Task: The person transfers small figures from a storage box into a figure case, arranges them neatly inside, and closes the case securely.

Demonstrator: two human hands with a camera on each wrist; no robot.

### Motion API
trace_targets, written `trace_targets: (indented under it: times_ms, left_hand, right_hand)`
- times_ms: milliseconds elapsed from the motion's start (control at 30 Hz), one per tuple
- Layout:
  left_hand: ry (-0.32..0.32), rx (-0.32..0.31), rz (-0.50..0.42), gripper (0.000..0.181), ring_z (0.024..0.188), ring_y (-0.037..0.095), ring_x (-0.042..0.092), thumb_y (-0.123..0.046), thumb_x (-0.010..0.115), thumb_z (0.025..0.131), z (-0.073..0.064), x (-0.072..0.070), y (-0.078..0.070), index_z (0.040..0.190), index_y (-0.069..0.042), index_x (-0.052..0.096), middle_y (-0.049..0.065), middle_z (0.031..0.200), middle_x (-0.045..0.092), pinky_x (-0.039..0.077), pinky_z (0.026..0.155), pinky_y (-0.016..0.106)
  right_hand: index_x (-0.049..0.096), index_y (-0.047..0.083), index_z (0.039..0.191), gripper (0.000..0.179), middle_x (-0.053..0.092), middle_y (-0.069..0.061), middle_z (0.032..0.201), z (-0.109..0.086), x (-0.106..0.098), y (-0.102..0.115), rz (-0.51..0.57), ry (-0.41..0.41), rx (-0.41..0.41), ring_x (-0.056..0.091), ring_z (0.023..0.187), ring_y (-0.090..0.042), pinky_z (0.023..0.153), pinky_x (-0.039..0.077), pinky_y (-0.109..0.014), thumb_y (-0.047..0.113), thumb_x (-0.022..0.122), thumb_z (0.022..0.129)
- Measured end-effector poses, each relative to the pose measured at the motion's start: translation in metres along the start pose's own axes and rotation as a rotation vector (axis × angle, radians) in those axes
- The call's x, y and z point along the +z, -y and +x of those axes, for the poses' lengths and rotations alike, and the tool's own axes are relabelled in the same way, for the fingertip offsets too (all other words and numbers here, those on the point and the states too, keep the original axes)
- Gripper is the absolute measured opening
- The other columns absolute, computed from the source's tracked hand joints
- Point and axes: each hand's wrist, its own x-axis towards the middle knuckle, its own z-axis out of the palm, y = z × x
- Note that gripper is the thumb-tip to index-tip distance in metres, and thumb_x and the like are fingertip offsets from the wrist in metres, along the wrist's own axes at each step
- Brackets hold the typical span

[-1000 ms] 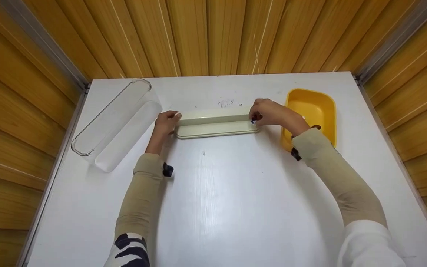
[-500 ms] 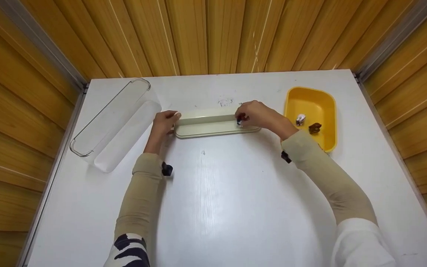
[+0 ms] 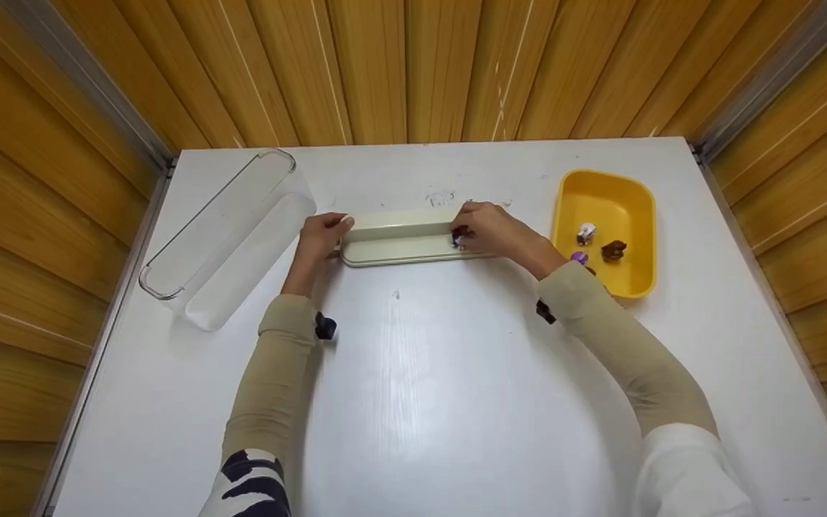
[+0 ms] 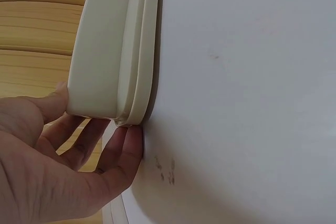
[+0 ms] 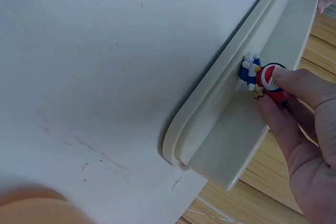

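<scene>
My left hand (image 3: 321, 235) grips the left end of a long cream tray (image 3: 399, 249). In the left wrist view its thumb lies on the upright wall and its fingers curl under the corner. My right hand (image 5: 312, 114) pinches a small figurine (image 5: 273, 80), red, blue and white with a gold star, between thumb and fingers. The figurine is over the tray, right of its middle, its feet close to the tray's floor. In the head view my fingers hide most of it.
A yellow bin (image 3: 642, 215) at right holds several small figurines, including a white one (image 3: 586, 233), a brown one (image 3: 613, 250) and a purple one (image 3: 579, 257). A long clear box (image 3: 202, 240) stands at left. A wooden panel wall (image 3: 435, 72) borders the white table (image 3: 413, 380).
My right hand has moved left along the tray with the figurine, from its right end inward. The figurines in the yellow bin have come into sight. My left hand has stayed in place.
</scene>
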Motion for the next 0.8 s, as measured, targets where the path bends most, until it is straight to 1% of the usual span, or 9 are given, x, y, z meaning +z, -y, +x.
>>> trace_targets:
  times_ms: [200,333,533,700,800]
  left_hand:
    - [0.003,-0.009,0.002,0.045,0.110,0.023,0.055,-0.032,0.061,0.104,0.0010,0.0004,0.0002,0.141,-0.006,0.059,0.013,0.134,0.060,0.055,0.093,0.040]
    - [0.005,-0.012,0.009,0.046,0.115,0.025,0.056,-0.033,0.061,0.104,0.0017,0.0001,-0.0010,0.142,-0.007,0.059,0.012,0.137,0.060,0.054,0.095,0.040]
    - [0.005,-0.029,-0.011,0.045,0.115,0.025,0.057,-0.032,0.061,0.104,-0.0004,-0.0016,-0.0010,0.141,-0.007,0.059,0.012,0.136,0.060,0.054,0.095,0.041]
    - [0.007,-0.014,-0.010,0.045,0.114,0.024,0.057,-0.032,0.061,0.104,0.0000,-0.0014,-0.0014,0.141,-0.006,0.059,0.012,0.136,0.060,0.053,0.097,0.040]
    - [0.013,0.000,0.000,0.046,0.111,0.022,0.056,-0.032,0.060,0.104,-0.0003,-0.0019,0.0003,0.141,-0.006,0.059,0.012,0.135,0.060,0.054,0.095,0.039]
  right_hand:
    - [0.074,-0.002,0.117,0.025,0.063,-0.019,0.114,-0.0005,-0.0011,0.0008,0.003,0.011,0.035,0.062,0.107,-0.033,0.096,0.053,-0.043,-0.002,0.072,0.092]
    - [0.074,-0.001,0.117,0.026,0.064,-0.017,0.113,-0.0006,-0.0027,0.0004,0.018,0.002,0.062,0.064,0.104,-0.031,0.094,0.055,-0.041,-0.001,0.075,0.091]
    - [0.074,0.001,0.117,0.026,0.064,-0.016,0.113,-0.0008,-0.0010,0.0027,0.044,-0.004,0.094,0.064,0.105,-0.029,0.096,0.054,-0.041,0.000,0.075,0.091]
    - [0.073,0.001,0.118,0.025,0.063,-0.015,0.115,-0.0033,-0.0008,0.0031,0.053,-0.009,0.101,0.063,0.103,-0.029,0.095,0.055,-0.042,0.003,0.073,0.094]
    - [0.070,0.001,0.122,0.029,0.063,-0.016,0.117,-0.0065,-0.0038,0.0015,0.024,-0.003,0.081,0.063,0.104,-0.030,0.095,0.055,-0.043,0.003,0.073,0.093]
